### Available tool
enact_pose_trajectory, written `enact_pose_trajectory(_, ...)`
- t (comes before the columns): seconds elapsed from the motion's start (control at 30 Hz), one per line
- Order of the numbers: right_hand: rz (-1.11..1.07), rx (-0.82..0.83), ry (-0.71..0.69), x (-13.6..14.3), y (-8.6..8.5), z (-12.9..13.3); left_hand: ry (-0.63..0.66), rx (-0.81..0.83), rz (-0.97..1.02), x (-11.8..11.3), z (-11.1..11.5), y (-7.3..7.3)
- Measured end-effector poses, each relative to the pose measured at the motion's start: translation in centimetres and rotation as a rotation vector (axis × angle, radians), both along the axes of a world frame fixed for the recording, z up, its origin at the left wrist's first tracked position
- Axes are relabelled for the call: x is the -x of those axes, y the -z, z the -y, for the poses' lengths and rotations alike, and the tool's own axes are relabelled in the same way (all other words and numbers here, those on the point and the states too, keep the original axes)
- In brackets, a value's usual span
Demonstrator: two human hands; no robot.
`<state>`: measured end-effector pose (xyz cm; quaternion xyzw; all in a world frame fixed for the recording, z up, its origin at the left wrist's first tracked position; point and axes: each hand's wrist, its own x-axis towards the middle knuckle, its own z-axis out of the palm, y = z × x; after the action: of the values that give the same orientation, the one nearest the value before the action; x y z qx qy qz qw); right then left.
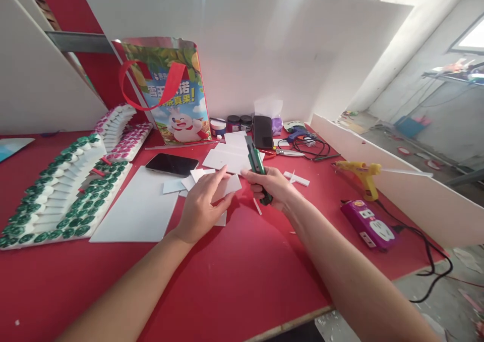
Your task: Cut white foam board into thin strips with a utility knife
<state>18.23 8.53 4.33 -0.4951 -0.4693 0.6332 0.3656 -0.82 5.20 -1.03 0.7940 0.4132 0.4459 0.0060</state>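
My right hand is wrapped round a dark green utility knife, its front end pointing up and away over the table. Just left of it, my left hand holds a small white board piece between thumb and fingers. Several small white pieces lie beside and under my left hand. Beyond both hands sit larger white pieces. A thin white strip rests on the red surface below the knife.
On the red table are a white sheet, a phone, decorated curved models and a bag at left. A yellow glue gun, purple power strip and cables are at right. Paint jars stand behind.
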Motion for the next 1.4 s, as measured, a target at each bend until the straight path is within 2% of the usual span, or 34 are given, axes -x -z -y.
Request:
enact_pose_trajectory(0.07, -0.146, 0.090, -0.022, 0.3, 1.4, -0.3, 0.028, 0.005, 0.018, -0.1, 0.2, -0.2)
enact_pose_trajectory(0.17, -0.241, 0.156, -0.085, 0.2, 2.1, -0.1, 0.075, -0.005, 0.033, -0.1, 0.2, -0.2)
enact_pose_trajectory(0.5, -0.329, 0.197, -0.183, -0.7, 1.8, 0.1, 0.109, -0.019, 0.067, -0.3, 0.6, -0.5)
enact_pose_trajectory(0.63, -0.287, 0.175, -0.156, -0.7, 1.7, 0.2, 0.098, -0.024, 0.044, -0.3, 0.6, -0.4)
enact_pose_trajectory(0.73, -0.126, 0.104, -0.089, -0.6, 1.6, 0.2, 0.091, -0.016, -0.005, -0.3, 0.2, 0.2)
enact_pose_trajectory(0.87, 0.386, -0.074, -0.012, -1.1, 0.7, 0.5, 0.041, 0.073, -0.070, -0.3, -0.6, 1.2)
enact_pose_trajectory(0.97, 0.693, -0.201, -0.139, -1.6, -0.7, 1.5, -0.005, 0.125, -0.108, -0.2, -1.0, 1.6)
enact_pose_trajectory(1.03, 0.868, -0.218, -0.238, -1.8, -1.7, 2.6, -0.023, 0.166, -0.126, -0.2, -1.0, 1.7)
enact_pose_trajectory(1.2, 1.050, -0.216, -0.408, -1.5, -3.1, 4.9, -0.041, 0.209, -0.147, -0.3, -0.9, 1.6)
enact_pose_trajectory(1.4, 1.118, -0.177, -0.455, -0.3, -2.7, 5.1, -0.047, 0.241, -0.164, -0.3, -0.9, 1.4)
